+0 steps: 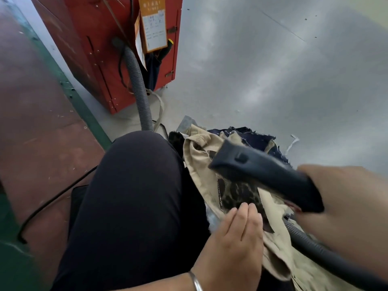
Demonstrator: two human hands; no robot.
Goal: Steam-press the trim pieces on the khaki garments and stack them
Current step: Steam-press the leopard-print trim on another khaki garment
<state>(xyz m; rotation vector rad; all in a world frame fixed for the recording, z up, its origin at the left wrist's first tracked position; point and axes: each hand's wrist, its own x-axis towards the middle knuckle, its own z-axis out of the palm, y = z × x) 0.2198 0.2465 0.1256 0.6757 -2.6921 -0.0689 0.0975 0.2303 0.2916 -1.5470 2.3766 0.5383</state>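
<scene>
A grey concrete floor (pixel 262 70) is seen from above, bordered on the left by a green painted strip (pixel 84 110) and a reddish-brown floor area (pixel 31 101). A red metal cabinet (pixel 100 59) stands at the top, with an orange card (pixel 154 24) hung on its front and a grey ribbed hose (pixel 139 85) running down from it. A black cable (pixel 54 198) lies across the reddish floor. A leg in dark trousers (pixel 134 206) fills the lower middle. Just beside it, a khaki garment (pixel 201 156) is draped over a pile with dark navy fabric (pixel 252 137) behind. A leopard-print trim piece (pixel 239 194) on the khaki cloth is pressed flat by the left hand (pixel 233 242), its fingers straight and held together. A dark steam nozzle (pixel 260 173) is gripped by the right hand (pixel 344 208), fingers wrapped round its handle, the head held over the trim.
</scene>
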